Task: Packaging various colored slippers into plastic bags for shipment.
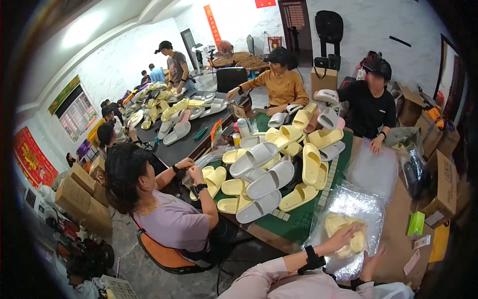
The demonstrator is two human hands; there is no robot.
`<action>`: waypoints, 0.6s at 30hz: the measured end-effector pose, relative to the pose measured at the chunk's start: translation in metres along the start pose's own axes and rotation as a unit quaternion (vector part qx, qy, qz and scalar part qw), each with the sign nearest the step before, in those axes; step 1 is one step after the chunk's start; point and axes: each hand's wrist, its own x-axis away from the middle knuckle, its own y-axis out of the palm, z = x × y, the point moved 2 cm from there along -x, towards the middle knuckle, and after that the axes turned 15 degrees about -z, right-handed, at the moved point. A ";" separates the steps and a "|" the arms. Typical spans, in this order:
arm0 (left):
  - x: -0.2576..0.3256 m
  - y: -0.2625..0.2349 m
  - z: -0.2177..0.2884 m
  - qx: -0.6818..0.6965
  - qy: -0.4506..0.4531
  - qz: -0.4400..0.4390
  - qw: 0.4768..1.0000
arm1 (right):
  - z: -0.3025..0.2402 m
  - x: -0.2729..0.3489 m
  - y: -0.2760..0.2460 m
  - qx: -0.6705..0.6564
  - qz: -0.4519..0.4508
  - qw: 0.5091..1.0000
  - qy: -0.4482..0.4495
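A pair of pale yellow slides lies side by side on a shiny clear plastic bag in front of me. My left hand reaches across the slides, its fingers stretched out over the right one; it looks to be touching them, without a grip. At the near right edge of the bag is my right hand, thumb and fingers apart, with nothing visible in it. Dark bands circle both my wrists.
Grey and yellow slides are heaped on the green mat left of the bag. More clear bags lie beyond. A green box stands at right. Co-workers sit left and across the table; one's hand rests near the bags.
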 end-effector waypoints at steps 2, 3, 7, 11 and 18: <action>-0.005 0.006 0.010 0.038 0.004 -0.021 0.999 | 0.174 0.008 0.048 -0.232 -0.175 0.940 0.178; 0.000 0.001 0.004 0.031 -0.001 -0.011 0.999 | 0.168 0.015 0.043 -0.236 -0.189 0.938 0.172; 0.003 0.001 0.020 -0.095 -0.174 -0.074 0.977 | 0.038 0.002 0.017 -0.371 -0.171 0.856 0.315; 0.009 0.016 0.018 -0.173 -0.183 -0.170 0.953 | 0.027 -0.023 0.011 -0.148 -0.211 0.963 0.075; 0.007 0.026 -0.009 -0.151 -0.007 -0.061 0.987 | -0.063 -0.015 0.003 -0.560 -0.289 0.773 0.077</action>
